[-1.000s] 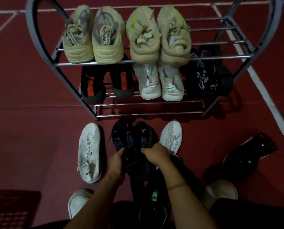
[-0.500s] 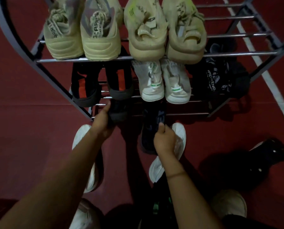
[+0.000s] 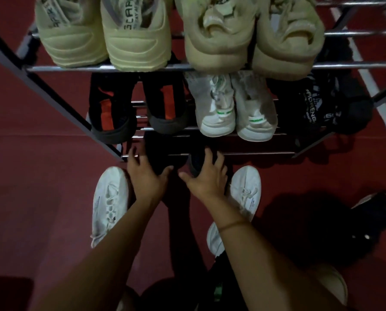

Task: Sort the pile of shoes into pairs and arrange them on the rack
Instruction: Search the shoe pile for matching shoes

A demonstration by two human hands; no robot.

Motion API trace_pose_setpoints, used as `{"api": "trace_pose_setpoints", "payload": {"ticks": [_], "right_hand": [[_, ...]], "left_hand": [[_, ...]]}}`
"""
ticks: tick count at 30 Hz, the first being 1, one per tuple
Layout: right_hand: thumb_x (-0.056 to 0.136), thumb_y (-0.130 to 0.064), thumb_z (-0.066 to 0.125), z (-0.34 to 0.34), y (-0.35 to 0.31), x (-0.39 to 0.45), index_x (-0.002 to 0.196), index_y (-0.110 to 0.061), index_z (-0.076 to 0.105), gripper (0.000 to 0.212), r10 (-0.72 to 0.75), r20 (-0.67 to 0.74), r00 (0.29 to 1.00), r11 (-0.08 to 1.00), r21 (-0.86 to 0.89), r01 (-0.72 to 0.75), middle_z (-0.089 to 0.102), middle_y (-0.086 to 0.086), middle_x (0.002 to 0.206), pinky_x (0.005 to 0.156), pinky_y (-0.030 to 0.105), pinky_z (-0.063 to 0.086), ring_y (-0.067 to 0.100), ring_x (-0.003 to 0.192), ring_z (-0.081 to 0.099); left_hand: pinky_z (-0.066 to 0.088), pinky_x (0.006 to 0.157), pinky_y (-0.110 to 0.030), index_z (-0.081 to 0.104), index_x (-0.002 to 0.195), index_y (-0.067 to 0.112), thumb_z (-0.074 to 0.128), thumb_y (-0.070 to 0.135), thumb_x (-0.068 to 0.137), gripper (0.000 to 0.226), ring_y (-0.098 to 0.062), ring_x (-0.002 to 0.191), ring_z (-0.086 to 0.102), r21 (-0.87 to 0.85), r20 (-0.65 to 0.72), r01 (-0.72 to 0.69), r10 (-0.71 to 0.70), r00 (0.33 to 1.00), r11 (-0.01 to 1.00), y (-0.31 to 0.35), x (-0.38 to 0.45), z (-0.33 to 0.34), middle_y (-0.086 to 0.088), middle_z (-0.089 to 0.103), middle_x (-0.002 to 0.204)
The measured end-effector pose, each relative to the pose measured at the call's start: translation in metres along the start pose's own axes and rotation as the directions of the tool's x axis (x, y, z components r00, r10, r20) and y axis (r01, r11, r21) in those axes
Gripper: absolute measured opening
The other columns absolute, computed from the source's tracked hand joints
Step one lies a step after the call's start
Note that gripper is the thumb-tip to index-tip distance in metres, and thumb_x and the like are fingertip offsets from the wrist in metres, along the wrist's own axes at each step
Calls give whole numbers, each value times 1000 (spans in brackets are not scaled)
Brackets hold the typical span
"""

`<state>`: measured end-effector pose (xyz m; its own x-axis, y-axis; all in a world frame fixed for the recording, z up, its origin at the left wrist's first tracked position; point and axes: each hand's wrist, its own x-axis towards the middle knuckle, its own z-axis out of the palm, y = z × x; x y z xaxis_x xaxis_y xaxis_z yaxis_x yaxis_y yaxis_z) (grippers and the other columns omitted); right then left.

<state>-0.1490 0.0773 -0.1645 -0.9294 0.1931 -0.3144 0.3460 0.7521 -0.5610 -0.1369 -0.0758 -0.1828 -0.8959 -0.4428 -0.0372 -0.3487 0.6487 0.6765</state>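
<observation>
I have the black shoes at the front of the rack's bottom rail, heels toward me. They look light and soft, so I'd push at the stiffer heels. My left hand and right hand rest spread-fingered against them, gripping nothing.

"SCAPA" on beige shoe's tongue

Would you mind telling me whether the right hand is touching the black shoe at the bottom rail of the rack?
Touching: in the head view the right hand lies spread on the black shoe, no gap showing.
</observation>
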Motion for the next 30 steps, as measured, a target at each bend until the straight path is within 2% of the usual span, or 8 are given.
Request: {"api": "trace_pose_setpoints", "payload": {"ticks": [2,5,11,13,17,21,27,30], "right_hand": [[71,-55,79,-2,3,7,148,-34,32,92,20,3,1000,998,-52,-20,33,12,152,110,47,34,37,133,36],[67,-53,84,-2,-5,12,132,-28,50,78,6,-29,1000,1000,8,-6,45,14,138,106,44,37,35,125,41],[72,-45,84,21,-51,4,122,-28,61,58,-97,2,995,989,116,96,52,12,121,102,45,44,33,120,45],[77,-35,80,30,-63,2,119,-29,60,47,-135,57,989,987,98,129,54,12,123,99,51,46,33,123,44],[78,-23,79,45,-66,0,118,-23,61,44,-178,77,981,980,98,171,57,10,128,101,50,45,35,127,44],[77,-17,80,45,-62,4,108,-21,65,34,-127,-43,991,972,196,133,62,7,123,102,44,43,29,121,48],[71,-3,78,30,-58,16,86,-11,69,20,-105,-265,959,947,269,178,71,5,99,92,28,34,30,100,59],[73,-6,77,31,-62,12,87,-13,71,16,-143,-211,967,950,243,194,72,6,100,89,29,37,31,103,57]], "left_hand": [[38,118,-49,39,156,19,87,26,74,96,-40,141,40,70,52,-103,99,994,992,-1,14,-4,-20,38,156],[48,106,-42,68,132,11,87,26,76,61,-39,126,56,110,48,-118,113,992,987,-4,23,-12,-19,58,139],[53,73,-24,71,103,16,79,28,80,27,-13,88,71,-218,-116,162,-191,975,962,7,25,-20,4,75,97],[46,63,-16,70,98,17,79,29,80,23,-10,81,68,-187,-160,169,-200,967,968,6,32,-29,5,73,94],[46,72,-29,69,98,8,76,26,80,26,-21,83,61,-45,-143,212,-216,966,976,-5,37,-32,-7,60,109],[41,75,-25,71,106,3,74,17,83,27,-13,85,55,-10,-113,174,-174,978,985,-9,30,-30,-11,58,126],[43,76,-26,69,104,4,77,18,81,28,-14,85,54,-46,-144,176,-181,973,983,-9,33,-36,-9,57,121],[50,80,-31,70,102,5,76,17,80,25,-23,92,62,-49,-130,165,-170,977,985,-12,34,-31,-11,59,119]]}}
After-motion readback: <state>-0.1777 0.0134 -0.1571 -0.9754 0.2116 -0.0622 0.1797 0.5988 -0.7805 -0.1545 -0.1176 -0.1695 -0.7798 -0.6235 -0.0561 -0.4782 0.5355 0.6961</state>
